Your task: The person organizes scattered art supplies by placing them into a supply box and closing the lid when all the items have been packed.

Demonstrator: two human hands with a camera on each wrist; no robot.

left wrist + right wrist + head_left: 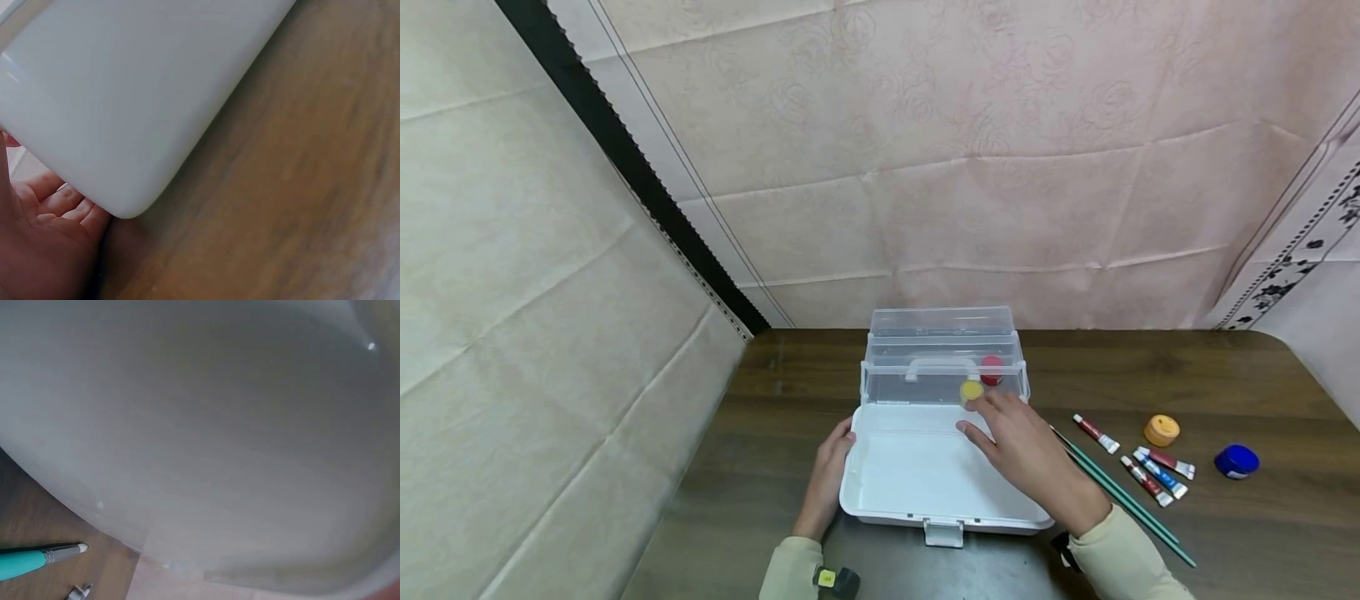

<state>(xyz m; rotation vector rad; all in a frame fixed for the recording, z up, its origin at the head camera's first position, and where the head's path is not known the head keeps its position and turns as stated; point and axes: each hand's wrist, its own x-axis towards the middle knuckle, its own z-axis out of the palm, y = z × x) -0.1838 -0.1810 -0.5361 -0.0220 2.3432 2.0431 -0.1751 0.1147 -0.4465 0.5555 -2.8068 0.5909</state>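
A white plastic storage box (pixel 917 475) stands with its clear lid (pixel 943 325) tipped back. My left hand (pixel 827 479) holds the box's left side; in the left wrist view its fingers (pixel 65 203) curl at the rounded corner. My right hand (pixel 1022 450) reaches over the box, thumb apart, with a fingertip at a yellow paint jar (pixel 972 390) by the lid. Beyond it, a red paint jar (pixel 992 371) shows through the clear plastic. White plastic fills most of the right wrist view, where I cannot make out the hand's fingers.
Green paintbrushes (pixel 1127 500) lie right of the box. Further right are several paint tubes (pixel 1157 475), an orange-yellow jar (pixel 1162 430) and a blue jar (pixel 1236 461) on the wooden table (pixel 1285 533). A fabric-covered wall (pixel 970 208) rises behind the table.
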